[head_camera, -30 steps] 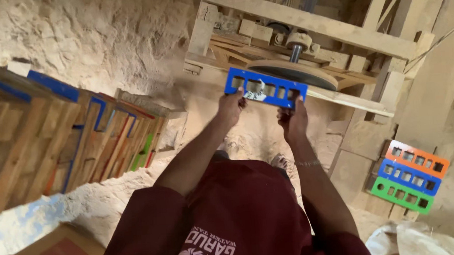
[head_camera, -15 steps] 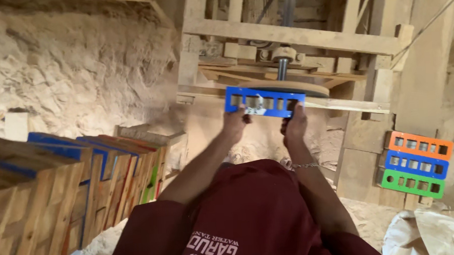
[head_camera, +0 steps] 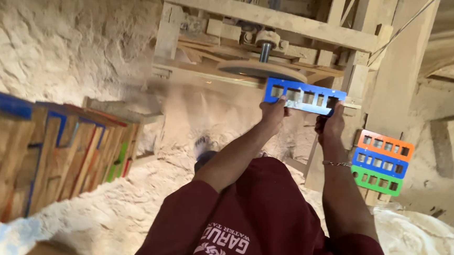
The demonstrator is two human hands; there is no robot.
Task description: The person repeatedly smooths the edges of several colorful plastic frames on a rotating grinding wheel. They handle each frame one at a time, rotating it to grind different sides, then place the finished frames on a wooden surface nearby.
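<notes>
At far centre, left hand (head_camera: 272,111) and right hand (head_camera: 331,127) clamp one blue slotted panel (head_camera: 304,95) against one spinning disc (head_camera: 260,70); three coloured panels (head_camera: 381,161) stacked right.

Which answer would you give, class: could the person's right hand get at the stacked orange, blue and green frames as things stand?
Probably yes, but not straight away. The right hand grips the blue frame at the sanding disc; the stacked frames lie below right, with nothing between.

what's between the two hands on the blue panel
In the head view, only the blue panel itself spans the gap: its row of rectangular cutouts runs between the left hand and the right hand, which grip its lower edge.
</notes>
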